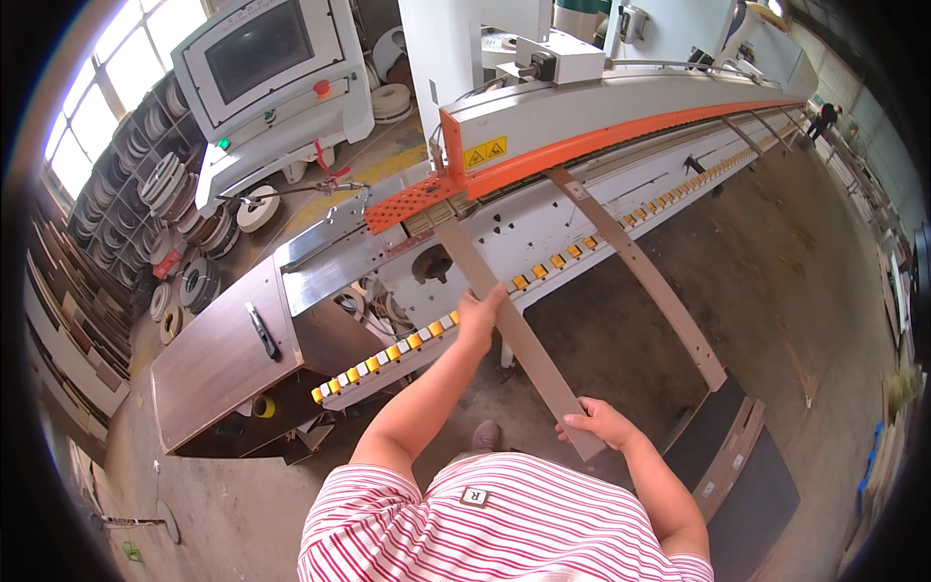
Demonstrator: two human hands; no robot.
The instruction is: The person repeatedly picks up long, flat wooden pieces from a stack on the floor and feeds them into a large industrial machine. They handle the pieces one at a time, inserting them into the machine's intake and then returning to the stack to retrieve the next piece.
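Observation:
A long, narrow grey-brown board [531,357] slants from near my body to the infeed of an edge banding machine [601,136]. My left hand [480,315] grips it around the middle of its length, thumb on top. Closer to me, my right hand [596,425] is closed on the board's near end, fingers partly hidden underneath. The far end reaches the orange perforated plate [412,202] of the machine; whether it touches cannot be told. Below the left hand runs a rail of yellow and white rollers [388,356].
A brown cabinet [208,373] with a black-handled knife [261,332] on top stands at left. Behind it are a control panel [260,53] and rolls of edge banding [199,281]. A brown support arm [645,276] extends at right, near stacked strips [732,451]. Far right, another person [824,118] bends.

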